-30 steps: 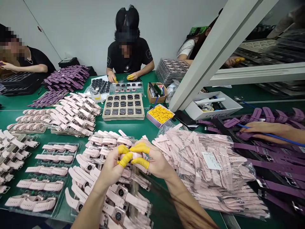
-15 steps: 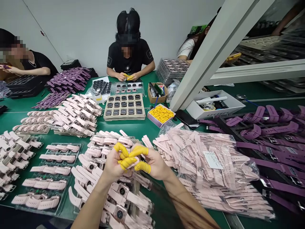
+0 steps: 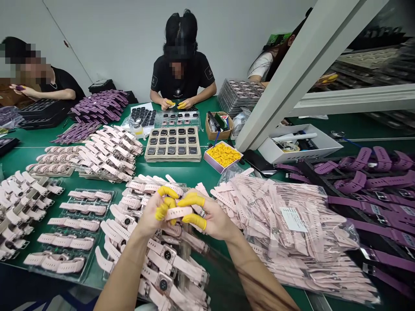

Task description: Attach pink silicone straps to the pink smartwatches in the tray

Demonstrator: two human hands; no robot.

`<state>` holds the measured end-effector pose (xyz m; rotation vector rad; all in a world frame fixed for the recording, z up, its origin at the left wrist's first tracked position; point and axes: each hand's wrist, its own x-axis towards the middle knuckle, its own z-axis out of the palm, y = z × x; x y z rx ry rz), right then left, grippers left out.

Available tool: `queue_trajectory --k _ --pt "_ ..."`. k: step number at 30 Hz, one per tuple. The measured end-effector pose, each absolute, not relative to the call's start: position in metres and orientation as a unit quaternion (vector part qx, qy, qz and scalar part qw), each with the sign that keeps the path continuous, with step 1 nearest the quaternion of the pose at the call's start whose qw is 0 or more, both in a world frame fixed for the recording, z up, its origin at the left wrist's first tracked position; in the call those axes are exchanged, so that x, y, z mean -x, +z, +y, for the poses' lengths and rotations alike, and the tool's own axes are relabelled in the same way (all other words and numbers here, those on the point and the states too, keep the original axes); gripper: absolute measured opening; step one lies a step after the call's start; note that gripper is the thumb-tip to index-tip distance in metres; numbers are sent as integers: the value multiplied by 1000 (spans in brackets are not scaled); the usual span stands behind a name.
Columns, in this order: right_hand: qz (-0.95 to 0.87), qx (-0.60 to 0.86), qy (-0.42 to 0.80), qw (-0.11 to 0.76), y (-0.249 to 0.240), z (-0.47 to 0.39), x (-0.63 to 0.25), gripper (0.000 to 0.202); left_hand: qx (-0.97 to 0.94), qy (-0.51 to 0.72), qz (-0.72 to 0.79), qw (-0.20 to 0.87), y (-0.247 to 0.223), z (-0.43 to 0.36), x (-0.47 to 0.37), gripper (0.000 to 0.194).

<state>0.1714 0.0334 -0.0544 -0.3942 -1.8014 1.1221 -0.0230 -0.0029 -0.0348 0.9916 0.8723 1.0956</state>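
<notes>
A pale pink watch strap point(image 3: 179, 213) with a row of holes is held between my two hands. My left hand point(image 3: 155, 214) pinches its left end, and my right hand point(image 3: 209, 216) grips the right part between thumb and fingers. Yellow finger cots cover several fingertips on both hands. Whether a watch case is attached is hidden by the fingers. Directly below lie pink-strapped watches point(image 3: 165, 283) in stacked clear trays, some with their sensor backs up. Right of my hands spreads a heap of bagged pink straps point(image 3: 269, 216).
Pink watches in a clear tray point(image 3: 112, 203) and further stacks stand left. Ahead are a tray of square black pieces point(image 3: 148, 159), a box of yellow finger cots point(image 3: 210, 163) and a white box point(image 3: 285, 157). Purple straps point(image 3: 353, 211) lie right, beside a slanted post point(image 3: 292, 82). Co-workers sit opposite.
The pink strap has turned and now shows its holed face between my hands, which have spread slightly. My view has shifted a little left. The co-worker opposite has moved their hands apart.
</notes>
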Motion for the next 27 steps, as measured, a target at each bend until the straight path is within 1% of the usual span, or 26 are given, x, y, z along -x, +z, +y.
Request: queue_trajectory --k 3,6,9,11,12,14,16,17,20,22,24,27 --pt "-726 153 470 478 -55 34 -173 30 -452 456 383 664 -37 -4 25 46" --pt "-741 147 458 469 -56 35 -174 27 -473 465 409 627 -37 -7 20 40" --pt "-751 164 448 457 -56 34 -174 28 -485 490 415 594 -34 -5 17 42" --pt "-749 183 448 453 -55 33 -173 28 -492 486 389 609 -28 -3 19 46" --pt "-746 191 450 452 -54 33 -172 27 -499 477 378 617 -24 -3 22 46" --pt "-741 197 459 449 -54 31 -171 28 -527 459 381 606 -11 -5 32 39" --pt "-733 200 476 443 -54 28 -171 32 -565 438 420 559 5 -11 48 28" --pt "-726 206 486 440 -55 28 -172 36 -588 420 441 533 12 -16 58 25" --pt "-690 234 516 450 -57 26 -174 49 -650 338 489 474 26 -28 91 28" --pt "-668 238 530 465 -59 25 -175 51 -665 297 515 452 23 -33 110 25" --pt "-660 231 537 472 -60 25 -175 52 -658 272 529 462 10 -33 122 22" --pt "-669 228 535 462 -60 24 -175 51 -613 246 521 541 -15 -28 127 27"
